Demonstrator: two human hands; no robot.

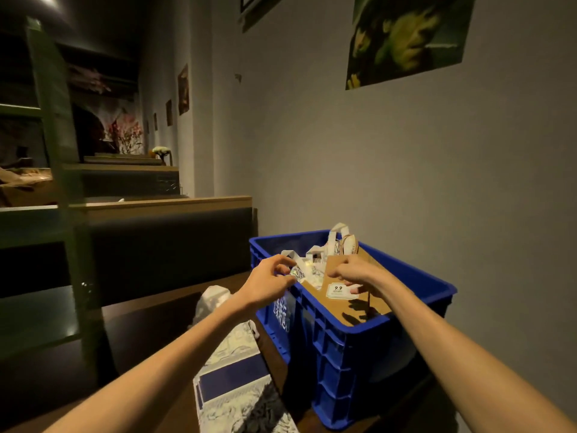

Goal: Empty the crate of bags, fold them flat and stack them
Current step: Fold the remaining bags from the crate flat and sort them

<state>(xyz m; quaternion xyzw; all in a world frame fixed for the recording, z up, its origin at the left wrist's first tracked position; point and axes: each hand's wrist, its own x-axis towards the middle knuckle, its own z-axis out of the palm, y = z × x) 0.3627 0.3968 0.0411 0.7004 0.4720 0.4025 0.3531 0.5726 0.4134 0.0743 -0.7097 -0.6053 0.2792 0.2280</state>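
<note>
Crate (pixel 343 354) blue plastic, brown paper bag (pixel 352 304) and white bags (pixel 312 267) inside

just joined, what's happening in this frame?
A person is reaching both hands into a blue crate of bags. The right hand holds the top edge of a brown paper bag lying inside; the left hand pinches a white bag beside it. One patterned bag already lies flat on the table left of the crate.
</note>
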